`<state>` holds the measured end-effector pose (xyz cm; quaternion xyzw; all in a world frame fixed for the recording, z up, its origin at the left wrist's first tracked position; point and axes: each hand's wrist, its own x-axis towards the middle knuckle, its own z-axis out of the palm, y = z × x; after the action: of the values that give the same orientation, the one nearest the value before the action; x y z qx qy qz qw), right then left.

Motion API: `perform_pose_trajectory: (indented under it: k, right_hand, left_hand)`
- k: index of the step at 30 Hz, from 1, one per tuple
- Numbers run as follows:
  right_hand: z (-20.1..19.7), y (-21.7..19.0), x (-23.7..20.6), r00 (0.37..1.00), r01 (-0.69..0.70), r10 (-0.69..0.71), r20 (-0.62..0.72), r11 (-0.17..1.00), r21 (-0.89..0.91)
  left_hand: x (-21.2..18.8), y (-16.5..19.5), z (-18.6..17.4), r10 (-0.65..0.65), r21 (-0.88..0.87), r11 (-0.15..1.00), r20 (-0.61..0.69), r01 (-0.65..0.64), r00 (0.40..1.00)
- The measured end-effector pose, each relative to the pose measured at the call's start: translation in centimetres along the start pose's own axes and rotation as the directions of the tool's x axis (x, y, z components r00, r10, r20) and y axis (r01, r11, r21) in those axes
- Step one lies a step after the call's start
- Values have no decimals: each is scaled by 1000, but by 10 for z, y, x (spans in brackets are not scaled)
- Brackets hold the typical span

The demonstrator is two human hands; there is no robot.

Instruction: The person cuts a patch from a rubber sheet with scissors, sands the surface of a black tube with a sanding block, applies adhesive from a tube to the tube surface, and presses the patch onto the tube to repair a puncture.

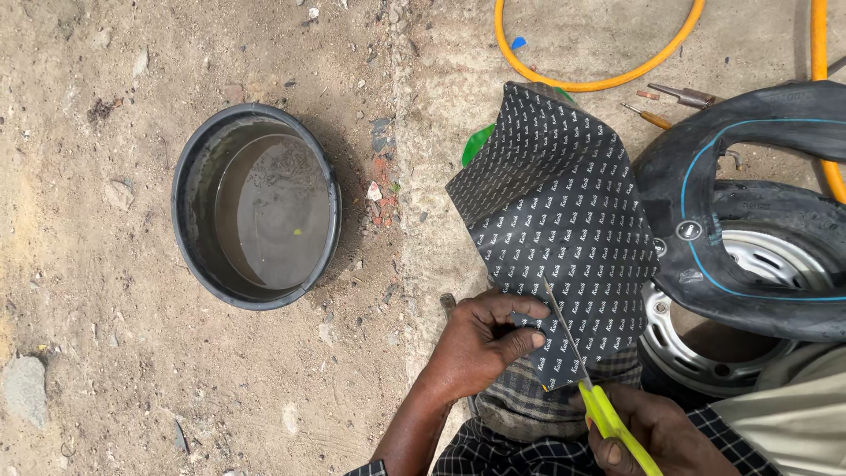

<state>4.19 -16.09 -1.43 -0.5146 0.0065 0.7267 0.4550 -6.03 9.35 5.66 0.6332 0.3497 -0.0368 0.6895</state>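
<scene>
A black patterned sheet (555,211), stretching up and away, is being pinched at its near corner by the left hand (483,344) while scissors (590,388), gripped in the right hand (656,432), are being angled along it.

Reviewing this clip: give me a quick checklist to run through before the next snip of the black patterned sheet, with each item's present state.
1. Left hand pinches the black patterned sheet near the cut line: ok.
2. Right hand has a grip on the yellow-handled scissors: ok.
3. Blades open around the sheet edge: ok.
4. Left fingertips apart from the blades: not ok, very close.
5. Sheet free of the inner tube: cannot tell, the edges overlap in view.
</scene>
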Motion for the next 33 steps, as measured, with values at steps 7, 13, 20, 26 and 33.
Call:
perform_pose_trajectory:
  k: [7, 13, 20, 26, 33]
  right_hand:
    - [-5, -8, 2, 990, 55, -67, 122, 993, 101]
    - [-2, -21, 2, 983, 28, -50, 179, 992, 125]
    - [-2, -33, 0, 993, 15, -14, 118, 1000, -6]
    - [2, -42, -5, 980, 21, -22, 197, 1000, 9]
    - [11, -54, -4, 999, -4, 10, 43, 991, -131]
  left_hand:
    - [-1, -2, -1, 34, -68, 997, 5, -34, 999]
    - [0, -1, 0, -28, -42, 999, 9, 28, 1000]
    - [2, 3, -1, -26, -21, 999, -10, 26, 1000]
    - [2, 4, 1, -15, -35, 999, 2, 15, 1000]
    - [3, 3, 2, -23, -9, 1000, 0, 23, 1000]
